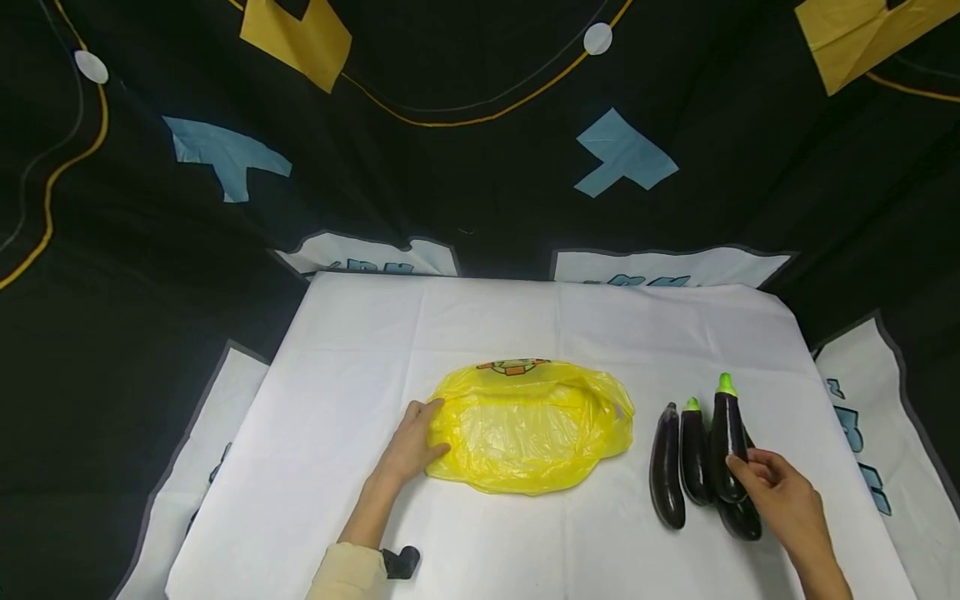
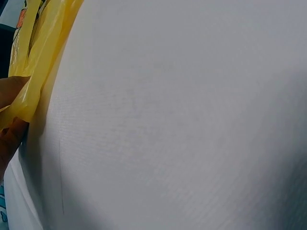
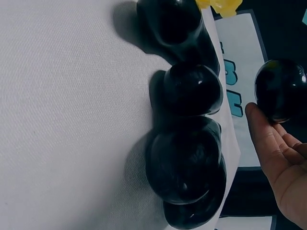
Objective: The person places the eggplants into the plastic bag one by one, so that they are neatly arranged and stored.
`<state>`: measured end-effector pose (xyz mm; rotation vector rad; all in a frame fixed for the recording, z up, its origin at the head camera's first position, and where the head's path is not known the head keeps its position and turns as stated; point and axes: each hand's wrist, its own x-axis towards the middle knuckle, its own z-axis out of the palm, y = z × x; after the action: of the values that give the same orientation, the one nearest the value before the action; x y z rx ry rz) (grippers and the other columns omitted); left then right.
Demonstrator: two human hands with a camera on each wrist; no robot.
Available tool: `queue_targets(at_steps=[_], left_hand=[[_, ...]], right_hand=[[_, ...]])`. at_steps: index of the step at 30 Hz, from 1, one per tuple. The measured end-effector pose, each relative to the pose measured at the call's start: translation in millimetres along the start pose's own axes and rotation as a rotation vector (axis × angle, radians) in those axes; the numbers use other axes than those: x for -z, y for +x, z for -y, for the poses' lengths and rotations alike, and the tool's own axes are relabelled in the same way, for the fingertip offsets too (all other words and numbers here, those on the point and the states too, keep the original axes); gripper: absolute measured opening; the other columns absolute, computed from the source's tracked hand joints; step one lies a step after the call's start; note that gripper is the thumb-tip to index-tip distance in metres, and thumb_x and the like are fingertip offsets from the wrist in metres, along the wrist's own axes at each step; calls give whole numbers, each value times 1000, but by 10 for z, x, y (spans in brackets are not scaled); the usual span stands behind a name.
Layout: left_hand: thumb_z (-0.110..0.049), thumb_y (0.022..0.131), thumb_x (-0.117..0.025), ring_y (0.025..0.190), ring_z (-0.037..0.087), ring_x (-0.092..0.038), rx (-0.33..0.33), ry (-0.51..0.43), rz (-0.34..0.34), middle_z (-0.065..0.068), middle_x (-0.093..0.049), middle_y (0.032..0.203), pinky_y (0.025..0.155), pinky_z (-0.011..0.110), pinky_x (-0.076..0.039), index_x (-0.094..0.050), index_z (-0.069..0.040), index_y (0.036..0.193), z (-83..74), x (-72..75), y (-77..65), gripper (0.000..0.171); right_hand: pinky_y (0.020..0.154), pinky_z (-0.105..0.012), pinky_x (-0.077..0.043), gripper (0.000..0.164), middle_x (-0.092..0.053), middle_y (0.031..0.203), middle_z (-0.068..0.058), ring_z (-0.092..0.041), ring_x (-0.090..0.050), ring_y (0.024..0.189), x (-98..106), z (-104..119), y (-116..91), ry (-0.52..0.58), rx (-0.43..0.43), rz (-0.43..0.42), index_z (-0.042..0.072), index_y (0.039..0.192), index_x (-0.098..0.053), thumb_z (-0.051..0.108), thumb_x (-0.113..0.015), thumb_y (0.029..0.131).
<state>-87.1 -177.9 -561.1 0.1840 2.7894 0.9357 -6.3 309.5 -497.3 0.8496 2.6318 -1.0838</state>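
A yellow plastic bag [image 1: 517, 429] lies on the white-covered table with its mouth spread wide. My left hand [image 1: 411, 442] pinches the bag's left edge; the left wrist view shows the yellow film [image 2: 36, 91] between thumb and fingers. On the right, my right hand [image 1: 783, 496] holds a dark, glossy eggplant [image 1: 726, 433] with a green cap between thumb and fingers. In the right wrist view this held eggplant [image 3: 280, 91] is raised off the table, apart from the others. Several more eggplants [image 1: 666, 471] lie side by side beneath and left of it, partly covered by it.
The white tablecloth [image 1: 480, 317] stretches around the bag and eggplants. A small black object [image 1: 405, 562] shows beside the left sleeve. Behind the table hangs a black cloth [image 1: 450, 192] with yellow and blue shapes.
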Motion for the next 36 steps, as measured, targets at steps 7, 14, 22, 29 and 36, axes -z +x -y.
queue_targets(at_steps=[7,14,22,29,36], left_hand=[[-13,76,-79,92,19,-49,19,7,7,7,-43,112,86,37,-47,-42,-6,141,12,-26,-5,76],[-12,76,-79,90,19,-49,19,5,0,8,-43,111,85,36,-47,-42,-6,141,10,-22,4,76],[-13,77,-79,92,18,-49,40,-1,10,7,-43,113,87,36,-47,-41,-7,142,7,-24,13,76],[-12,77,-78,92,19,-49,19,8,5,8,-43,113,85,37,-47,-41,-5,141,26,-33,13,75],[-12,77,-79,93,19,-49,21,5,3,8,-43,113,87,37,-47,-41,-5,142,11,-24,6,75]], right_hand=[[73,-40,-44,73,-63,107,-21,-34,-58,97,-45,15,-31,-1,25,5,-3,126,-50,59,-55,87],[69,-32,-43,67,-65,103,-15,-14,-57,83,-99,49,-57,-25,115,14,-1,123,-53,55,-58,87],[63,-23,-43,61,-65,101,-11,-5,-54,77,-193,158,-102,-31,216,24,1,119,-55,53,-61,87],[63,-21,-45,61,-65,100,-9,-7,-57,79,-311,302,-134,-5,245,45,2,118,-56,52,-64,84],[63,-21,-46,63,-65,100,-7,-11,-56,81,-428,488,-197,24,245,105,4,118,-56,55,-65,82]])
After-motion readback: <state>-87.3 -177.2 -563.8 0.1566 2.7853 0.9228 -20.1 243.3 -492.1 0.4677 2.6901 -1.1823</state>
